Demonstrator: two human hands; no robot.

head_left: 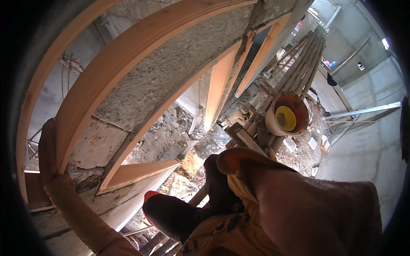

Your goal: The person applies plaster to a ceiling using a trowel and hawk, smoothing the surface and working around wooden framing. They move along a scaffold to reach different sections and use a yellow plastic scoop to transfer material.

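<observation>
My left hand (48, 149) is at the far left, against the edge of a pale wooden window frame (128, 45). Its fingers point up along the timber and seem to hold its edge; the thumb is hidden. A yellow-orange sleeve (74, 211) covers that forearm. Large and dark at the lower right, my right hand or wrist (311, 209) is raised close to the camera out of a loose cuff (232, 160). Its fingers do not show. Rough grey blocks (100, 143) sit beside the frame.
A bucket (273, 121) with a yellow container (285, 118) inside stands on planks at the right. Long poles (305, 62) stretch away behind it. Rubble (160, 136) covers the ground far below. A metal prop (363, 110) leans by the grey wall (367, 149).
</observation>
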